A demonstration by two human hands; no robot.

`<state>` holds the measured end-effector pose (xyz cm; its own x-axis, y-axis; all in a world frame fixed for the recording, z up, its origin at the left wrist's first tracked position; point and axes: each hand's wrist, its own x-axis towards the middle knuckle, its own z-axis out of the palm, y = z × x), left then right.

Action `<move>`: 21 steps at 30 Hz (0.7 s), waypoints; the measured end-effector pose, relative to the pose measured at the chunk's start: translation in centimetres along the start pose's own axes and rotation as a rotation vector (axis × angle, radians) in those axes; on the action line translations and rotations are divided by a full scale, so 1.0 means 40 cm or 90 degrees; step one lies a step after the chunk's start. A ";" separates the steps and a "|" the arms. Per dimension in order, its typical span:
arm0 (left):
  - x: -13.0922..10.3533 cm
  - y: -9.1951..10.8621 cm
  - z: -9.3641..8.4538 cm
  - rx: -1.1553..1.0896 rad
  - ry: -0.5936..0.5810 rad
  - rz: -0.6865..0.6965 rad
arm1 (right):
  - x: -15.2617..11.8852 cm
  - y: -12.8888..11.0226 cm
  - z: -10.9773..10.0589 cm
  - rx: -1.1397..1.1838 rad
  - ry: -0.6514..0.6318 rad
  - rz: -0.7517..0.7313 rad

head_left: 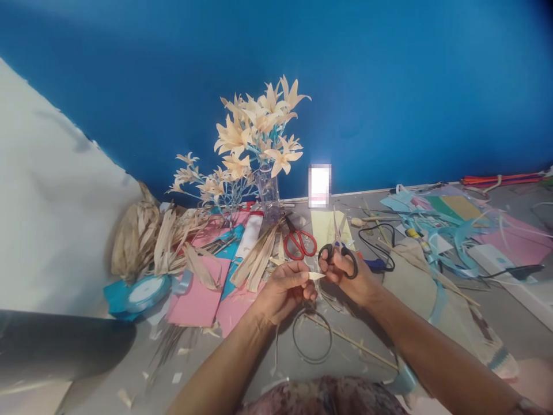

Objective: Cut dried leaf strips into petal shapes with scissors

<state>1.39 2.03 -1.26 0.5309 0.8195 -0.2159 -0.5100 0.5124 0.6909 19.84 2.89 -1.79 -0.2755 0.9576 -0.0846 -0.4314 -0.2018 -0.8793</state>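
Observation:
Between the fingers of my left hand (pixel 288 288) is a small pointed, cream-coloured petal (pixel 316 276), its tip toward my other hand. My right hand (pixel 348 276) is closed on black-handled scissors (pixel 355 266), whose blades point up and away from me. The right fingertips are close to the petal's tip; I cannot tell whether they touch it. Just beyond my hands lie red-handled scissors (pixel 299 244) beside dried husk strips (pixel 259 253). Below the hands, a coil of thin wire (pixel 313 362) rests on the grey table (pixel 345 383).
Cream flowers (pixel 259 121) stand in a clear vase (pixel 268 196) by the blue wall. Husk bundles (pixel 133 236), pink sheets (pixel 199 291) and a ribbon roll (pixel 149 290) lie left. Light blue ribbon (pixel 458 253), cloth (pixel 410 276) and a white box (pixel 496 271) lie right.

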 end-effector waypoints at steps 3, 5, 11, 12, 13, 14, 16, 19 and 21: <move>0.001 -0.005 -0.001 0.038 0.008 0.011 | -0.013 0.003 0.007 -0.146 -0.018 0.003; 0.002 -0.005 -0.001 0.043 0.008 0.017 | -0.022 0.005 0.018 -0.202 0.006 0.010; 0.007 -0.011 0.003 -0.056 0.047 0.039 | -0.022 0.015 0.034 -0.217 0.145 -0.127; 0.008 -0.017 0.004 -0.039 0.051 0.042 | -0.020 0.019 0.035 -0.210 0.160 -0.130; 0.009 -0.025 0.004 -0.021 0.055 0.044 | -0.019 0.024 0.037 -0.201 0.164 -0.123; 0.010 -0.034 0.004 -0.009 0.059 0.048 | -0.019 0.029 0.040 -0.190 0.161 -0.110; 0.012 -0.049 0.004 -0.010 0.069 0.062 | -0.020 0.036 0.047 -0.170 0.139 -0.080; 0.012 -0.053 0.006 -0.027 0.094 0.072 | -0.025 0.038 0.058 -0.176 0.101 -0.044; 0.009 -0.042 0.008 -0.014 0.112 0.092 | -0.026 0.031 0.059 -0.204 0.072 -0.035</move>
<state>2.67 1.38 -2.30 0.3262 0.9158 -0.2342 -0.5876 0.3905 0.7087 17.56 1.14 -1.70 -0.1555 0.9854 -0.0689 -0.1459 -0.0918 -0.9850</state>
